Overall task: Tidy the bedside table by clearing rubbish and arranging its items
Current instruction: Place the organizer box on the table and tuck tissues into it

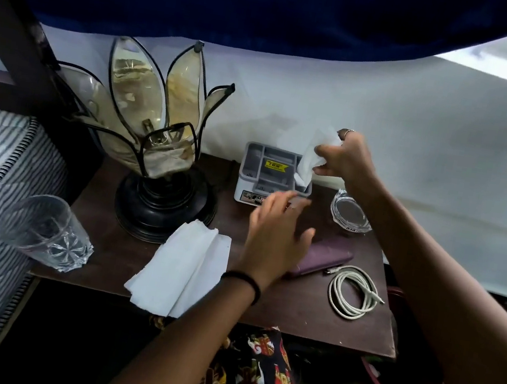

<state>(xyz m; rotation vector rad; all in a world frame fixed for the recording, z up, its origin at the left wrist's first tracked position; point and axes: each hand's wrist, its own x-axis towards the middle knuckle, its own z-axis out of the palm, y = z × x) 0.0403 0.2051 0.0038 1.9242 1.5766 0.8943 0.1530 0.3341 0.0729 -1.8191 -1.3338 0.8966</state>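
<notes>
The right hand is raised above the grey organiser box at the back of the bedside table, its fingers pinched shut on a white tissue whose lower end hangs into the box's right-hand compartment. The left hand hovers in front of the box with fingers spread apart, holding nothing. A folded paper napkin lies at the table's front edge near the lamp; a coiled white cable and a glass ashtray lie to the right.

Dark wood tabletop carries: lamp rear left; organiser rear centre; ashtray right; paper front; purple case; coiled cable; glass at left edge.
</notes>
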